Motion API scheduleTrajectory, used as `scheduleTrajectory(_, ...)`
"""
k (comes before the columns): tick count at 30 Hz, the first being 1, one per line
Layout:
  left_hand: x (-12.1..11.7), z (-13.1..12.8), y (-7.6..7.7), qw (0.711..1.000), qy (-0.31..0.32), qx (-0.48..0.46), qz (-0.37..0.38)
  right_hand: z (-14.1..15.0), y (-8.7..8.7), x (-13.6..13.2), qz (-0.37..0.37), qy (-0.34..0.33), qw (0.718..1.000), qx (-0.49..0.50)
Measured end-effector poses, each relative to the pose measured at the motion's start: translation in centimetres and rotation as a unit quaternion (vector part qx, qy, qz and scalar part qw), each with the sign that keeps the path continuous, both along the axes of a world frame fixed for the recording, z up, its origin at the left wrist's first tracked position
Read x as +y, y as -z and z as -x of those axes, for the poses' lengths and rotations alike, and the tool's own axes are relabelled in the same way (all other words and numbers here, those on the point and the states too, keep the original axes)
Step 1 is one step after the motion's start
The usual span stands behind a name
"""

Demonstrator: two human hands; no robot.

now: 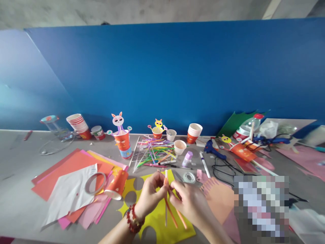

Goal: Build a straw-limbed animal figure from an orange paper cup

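Observation:
Over the yellow sheet, my left hand, with a red bead bracelet on its wrist, pinches a thin white stick together with orange pipe cleaners. The stick stands nearly upright, its top poking out above my thumb. Two orange ends hang down below the fingers. Close beside it, my right hand has its fingertips closed at the orange pipe cleaners. Exactly how they wrap the stick is hidden by my fingers. Beneath both hands lies a yellow sheet with round holes cut in it.
Behind my hands lies a pile of coloured pipe cleaners. A glue stick, a tape roll and a blue glue gun with cable are to the right. Coloured paper and a fallen orange cup lie left. A rabbit-faced cup stands behind.

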State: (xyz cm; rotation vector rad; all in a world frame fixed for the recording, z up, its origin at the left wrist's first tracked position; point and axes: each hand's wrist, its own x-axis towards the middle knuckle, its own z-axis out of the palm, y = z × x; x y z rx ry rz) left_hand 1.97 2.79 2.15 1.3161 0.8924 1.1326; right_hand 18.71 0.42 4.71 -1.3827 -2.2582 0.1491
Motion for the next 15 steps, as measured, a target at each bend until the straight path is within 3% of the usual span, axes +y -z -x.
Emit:
scheduleTrajectory(9,-0.3,0.1,-0.2,0.989,-0.024,0.123,-0.076,0.4,0.4,0.2,-0.032,0.01,0.995,-0.09)
scheduleTrajectory(15,-0.3,-0.2,-0.2,0.982,-0.034,0.156,-0.101,0.7,1.4,0.3,-0.06,0.037,0.99,-0.12)
